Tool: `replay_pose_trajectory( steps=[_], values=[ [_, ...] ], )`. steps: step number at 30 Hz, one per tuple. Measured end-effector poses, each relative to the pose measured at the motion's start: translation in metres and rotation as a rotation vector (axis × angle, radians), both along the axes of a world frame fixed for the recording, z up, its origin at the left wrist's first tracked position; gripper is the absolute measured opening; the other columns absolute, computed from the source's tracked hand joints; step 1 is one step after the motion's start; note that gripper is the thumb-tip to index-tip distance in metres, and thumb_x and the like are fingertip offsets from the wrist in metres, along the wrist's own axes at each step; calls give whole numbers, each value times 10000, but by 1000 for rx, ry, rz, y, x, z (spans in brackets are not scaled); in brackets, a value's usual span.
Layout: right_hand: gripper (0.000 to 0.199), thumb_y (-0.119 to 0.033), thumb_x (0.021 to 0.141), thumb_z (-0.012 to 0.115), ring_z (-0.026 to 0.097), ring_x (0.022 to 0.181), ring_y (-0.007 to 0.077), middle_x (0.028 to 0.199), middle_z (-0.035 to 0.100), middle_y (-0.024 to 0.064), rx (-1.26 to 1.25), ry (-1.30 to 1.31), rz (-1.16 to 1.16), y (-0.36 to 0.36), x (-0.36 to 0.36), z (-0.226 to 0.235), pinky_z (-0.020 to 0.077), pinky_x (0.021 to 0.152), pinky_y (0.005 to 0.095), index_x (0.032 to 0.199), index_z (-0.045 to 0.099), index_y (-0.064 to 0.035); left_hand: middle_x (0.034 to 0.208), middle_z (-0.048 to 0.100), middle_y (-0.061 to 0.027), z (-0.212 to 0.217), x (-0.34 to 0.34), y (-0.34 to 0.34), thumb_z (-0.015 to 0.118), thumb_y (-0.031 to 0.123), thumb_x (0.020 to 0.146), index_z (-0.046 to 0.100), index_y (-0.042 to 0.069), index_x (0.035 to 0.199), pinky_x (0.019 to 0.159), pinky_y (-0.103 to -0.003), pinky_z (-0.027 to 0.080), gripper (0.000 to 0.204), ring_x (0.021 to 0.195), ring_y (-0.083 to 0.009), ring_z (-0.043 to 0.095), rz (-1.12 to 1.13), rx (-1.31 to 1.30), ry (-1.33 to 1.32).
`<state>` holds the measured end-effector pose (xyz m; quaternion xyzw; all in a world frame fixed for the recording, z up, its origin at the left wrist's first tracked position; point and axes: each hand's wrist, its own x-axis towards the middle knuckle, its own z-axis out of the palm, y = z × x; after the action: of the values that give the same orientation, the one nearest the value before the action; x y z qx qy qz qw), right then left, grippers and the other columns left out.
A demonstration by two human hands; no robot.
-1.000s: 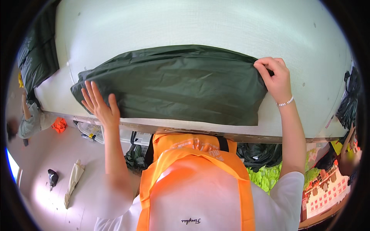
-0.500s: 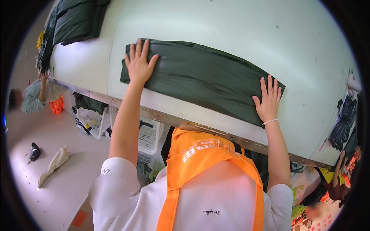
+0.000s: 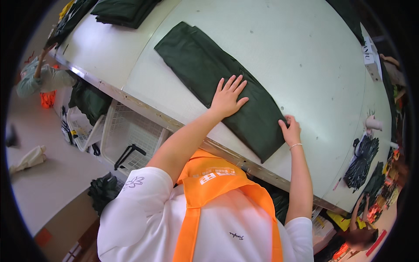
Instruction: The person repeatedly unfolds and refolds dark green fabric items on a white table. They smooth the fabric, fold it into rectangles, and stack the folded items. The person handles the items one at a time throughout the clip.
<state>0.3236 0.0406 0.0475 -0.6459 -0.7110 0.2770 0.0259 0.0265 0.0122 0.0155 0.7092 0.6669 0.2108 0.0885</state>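
A long folded piece of dark green, slightly shiny fabric (image 3: pixel 192 61) lies slantwise on the pale table (image 3: pixel 279 48). My left hand (image 3: pixel 228 99) rests flat on its middle, fingers spread. At the fabric's right end, my right hand (image 3: pixel 292 132) has its fingers curled at the far corner, thumb on top, pinching the edge. The undersides of those fingertips are partly hidden.
A stack of folded dark green fabric (image 3: pixel 124 11) sits at the far left of the table. Black cords (image 3: pixel 362 161) lie bundled at the right. White plastic baskets (image 3: pixel 126 131) stand below the table edge. Other people work at both sides.
My left hand has moved from the fabric's left end to its middle. My right hand has gone from lying flat to gripping the far right corner. The view has turned.
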Motion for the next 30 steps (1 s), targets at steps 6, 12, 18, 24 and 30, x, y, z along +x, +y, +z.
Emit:
replay_pose_trajectory(
  steps=[6,12,18,24,30],
  values=[
    [280,-208,874,605,581,682,188,745,609,128,-261,249,-19,-21,17,38,466,644,310,1048,557,7,1476,328,-23,-3,-14,19,389,457,942,444,175,1357,1134,-467,115,505,1382,-217,240,-246,-150,-131],
    [282,-102,865,565,610,819,122,862,640,51,-561,879,-141,5,-66,186,505,746,266,1122,583,10,1429,397,-40,-40,-3,-27,312,448,988,466,115,1339,1113,-425,163,508,1342,-192,295,-417,-804,-1102],
    [543,-380,954,444,611,986,357,1074,565,296,-740,1215,-658,98,-145,106,556,799,376,1097,472,144,1318,507,-141,15,-29,-100,400,551,930,451,0,1328,1024,-362,346,681,1253,-219,427,427,-675,-1929],
    [487,-341,930,535,607,917,260,1040,588,177,-214,1135,-629,92,-127,5,513,799,311,1219,463,45,677,565,-20,0,-13,-127,652,241,860,558,-34,899,537,-300,404,292,587,-124,482,413,-400,-891],
    [504,-389,859,623,586,1027,343,1031,636,213,101,389,-169,-55,-56,3,441,895,383,1128,550,31,700,593,-171,-5,31,-133,639,324,849,600,-22,934,642,-355,469,359,648,-318,553,335,-484,-1104]
  ],
)
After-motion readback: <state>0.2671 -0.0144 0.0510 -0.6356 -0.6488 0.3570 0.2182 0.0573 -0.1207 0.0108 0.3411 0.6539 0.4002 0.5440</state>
